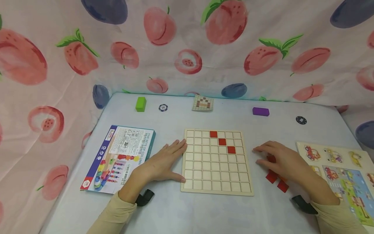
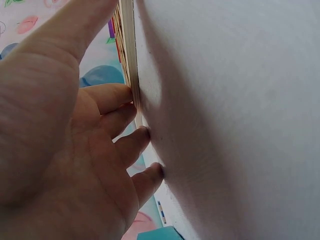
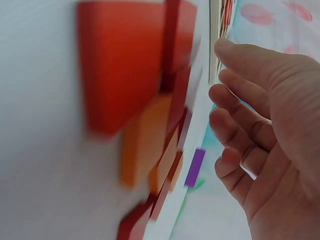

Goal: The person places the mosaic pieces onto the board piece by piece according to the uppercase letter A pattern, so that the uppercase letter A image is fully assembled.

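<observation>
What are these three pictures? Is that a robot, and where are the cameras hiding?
No robot here: these are a person's two bare hands. The widest picture comes from a camera on the person's head, looking forward and down. The other two come from a camera on each wrist, so the hands look huge and the table looks tipped sideways.

The left hand touches the left edge of a board. Three red tiles make a slanting line on it. The right hand is by some loose tiles, red and orange. Neither hand seems to be holding anything.

Around them lie a box, a picture board, a card, a green block, a purple block and two chips.
</observation>
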Available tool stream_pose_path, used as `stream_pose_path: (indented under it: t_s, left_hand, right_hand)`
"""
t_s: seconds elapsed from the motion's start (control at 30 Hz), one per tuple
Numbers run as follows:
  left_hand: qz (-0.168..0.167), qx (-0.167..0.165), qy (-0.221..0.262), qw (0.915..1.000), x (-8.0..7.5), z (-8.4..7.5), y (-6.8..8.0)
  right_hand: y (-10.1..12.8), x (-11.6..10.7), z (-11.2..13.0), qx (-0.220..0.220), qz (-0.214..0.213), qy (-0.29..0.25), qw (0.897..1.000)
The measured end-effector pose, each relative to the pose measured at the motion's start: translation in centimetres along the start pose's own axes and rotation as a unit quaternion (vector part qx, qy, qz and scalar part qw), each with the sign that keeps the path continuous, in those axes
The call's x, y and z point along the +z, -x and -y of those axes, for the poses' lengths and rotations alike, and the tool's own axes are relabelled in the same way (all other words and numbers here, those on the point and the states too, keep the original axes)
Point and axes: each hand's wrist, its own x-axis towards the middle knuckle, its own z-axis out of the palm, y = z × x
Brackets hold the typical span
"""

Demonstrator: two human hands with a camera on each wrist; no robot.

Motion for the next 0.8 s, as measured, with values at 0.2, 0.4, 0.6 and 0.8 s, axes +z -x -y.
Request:
stream_pose_path:
  t_s: [0.2,0.4,0.6,0.8]
  left_hand:
    - [0.000,0.001,-0.005,1.0000,0.1,0.0,0.0]
    - [-0.006,0.005,-0.007,0.9999,0.2,0.2,0.0]
    - [-0.006,0.006,-0.006,0.9999,0.2,0.2,0.0]
    - [-0.008,0.006,-0.005,0.9999,0.2,0.2,0.1]
  right_hand:
    - [1.6,-0.2,-1.6,0.025,-0.003,-0.012,1.000]
    - [2.3,0.0,-2.7,0.020,-0.022,0.003,1.000]
    - [2.5,0.2,-2.9,0.016,-0.031,0.017,0.999]
    - [2.2,0.2,-2.8,0.019,-0.029,0.031,0.999]
